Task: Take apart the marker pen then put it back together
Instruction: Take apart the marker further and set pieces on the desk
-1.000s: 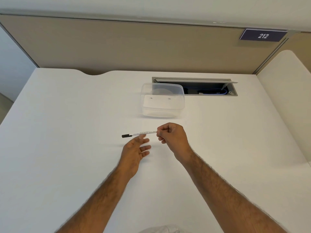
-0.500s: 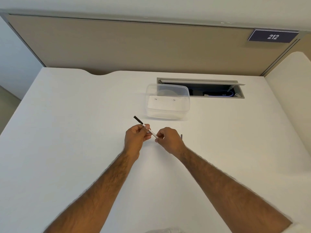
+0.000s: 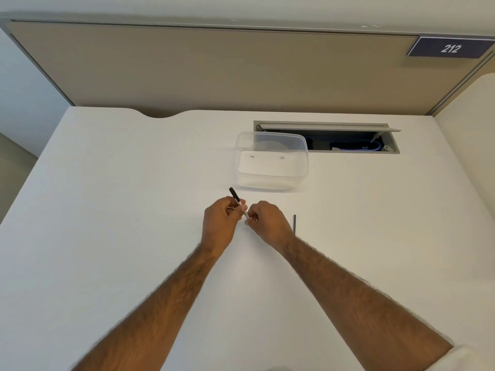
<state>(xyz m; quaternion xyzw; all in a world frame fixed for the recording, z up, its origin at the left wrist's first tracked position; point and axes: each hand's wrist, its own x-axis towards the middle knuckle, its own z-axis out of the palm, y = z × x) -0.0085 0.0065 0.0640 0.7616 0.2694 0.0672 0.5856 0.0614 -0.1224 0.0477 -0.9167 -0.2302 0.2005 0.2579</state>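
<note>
Both hands grip the marker pen [image 3: 237, 200] above the desk [image 3: 107, 210]: left hand [image 3: 220, 223] around its middle, right hand [image 3: 267, 223] pinching the near end. Its long axis runs 11 to 5 o'clock, black end pointing toward 11. A thin dark rod [image 3: 294, 224] lies at the right hand's 3 o'clock. The clear container [image 3: 272, 159] at 12 o'clock looks empty.

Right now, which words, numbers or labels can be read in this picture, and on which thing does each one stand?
"212": white digits on the dark sign at the partition's top right.
Marker pen, held in both hands: the barrel's print is too small to read.
Nothing else readable.
</note>
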